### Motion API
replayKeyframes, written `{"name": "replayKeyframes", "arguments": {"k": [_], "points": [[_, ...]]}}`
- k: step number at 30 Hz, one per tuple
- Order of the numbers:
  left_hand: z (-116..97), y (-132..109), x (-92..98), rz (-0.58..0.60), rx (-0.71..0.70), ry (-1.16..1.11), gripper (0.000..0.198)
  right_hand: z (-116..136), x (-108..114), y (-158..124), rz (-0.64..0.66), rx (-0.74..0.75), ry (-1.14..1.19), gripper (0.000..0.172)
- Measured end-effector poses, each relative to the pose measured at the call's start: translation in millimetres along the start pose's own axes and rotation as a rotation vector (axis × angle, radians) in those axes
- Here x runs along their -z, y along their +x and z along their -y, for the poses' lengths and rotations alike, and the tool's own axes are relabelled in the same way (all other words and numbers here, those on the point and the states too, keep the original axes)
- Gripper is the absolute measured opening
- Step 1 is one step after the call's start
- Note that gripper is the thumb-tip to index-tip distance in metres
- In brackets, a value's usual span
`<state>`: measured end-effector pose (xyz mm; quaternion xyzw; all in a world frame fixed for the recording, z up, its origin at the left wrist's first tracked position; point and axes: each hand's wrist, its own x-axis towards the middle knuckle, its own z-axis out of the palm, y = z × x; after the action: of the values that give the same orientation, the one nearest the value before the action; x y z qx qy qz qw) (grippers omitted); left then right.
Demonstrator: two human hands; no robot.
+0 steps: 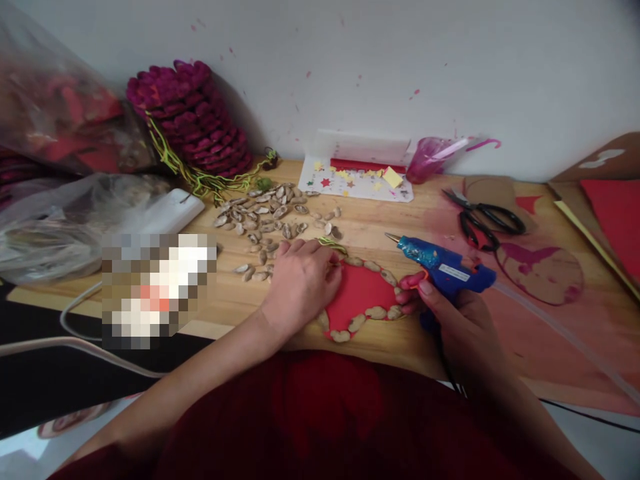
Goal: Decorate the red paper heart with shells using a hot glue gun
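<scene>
A red cutout (367,293) lies on the wooden table, with peanut shells (357,324) along much of its edge. My left hand (303,283) rests over the cutout's left edge, its fingers curled together; whatever is under or between the fingertips is hidden. In my right hand (465,320) is a blue hot glue gun (425,257), its metal nozzle pointing left above the table. A clear glue stick (555,327) sticks out of the gun's back. Green-yellow yarn (333,247) lies beside my left fingertips. Loose peanut shells (277,207) spread beyond that hand.
Black-handled scissors (493,217) lie beyond the glue gun. At the back are a white sheet with star stickers (355,183), a pink cup (425,160) and a purple woven basket (193,120). Plastic bags (60,220) and a white power strip (183,207) occupy the left.
</scene>
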<state>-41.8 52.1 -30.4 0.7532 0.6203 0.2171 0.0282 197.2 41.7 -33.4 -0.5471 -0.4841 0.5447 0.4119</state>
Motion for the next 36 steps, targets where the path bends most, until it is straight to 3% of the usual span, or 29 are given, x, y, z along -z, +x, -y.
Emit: {"name": "replayKeyframes", "arguments": {"k": [10,16,28,36], "points": [[6,-9,12.5,0.034,0.02,-0.105,0.019,0,0,1,-0.007,0.009,0.006,0.019],[16,-7,16.0,0.029,0.043,-0.159,0.008,1,-1,0,-0.014,-0.007,0.005,0.02],[-2,1,10.1,0.122,0.042,-0.032,0.012,1,0,0,-0.01,-0.005,0.01,0.018],[-4,0,5.0,0.069,-0.023,0.02,0.012,2,-1,0,-0.005,-0.011,0.02,0.022]]}}
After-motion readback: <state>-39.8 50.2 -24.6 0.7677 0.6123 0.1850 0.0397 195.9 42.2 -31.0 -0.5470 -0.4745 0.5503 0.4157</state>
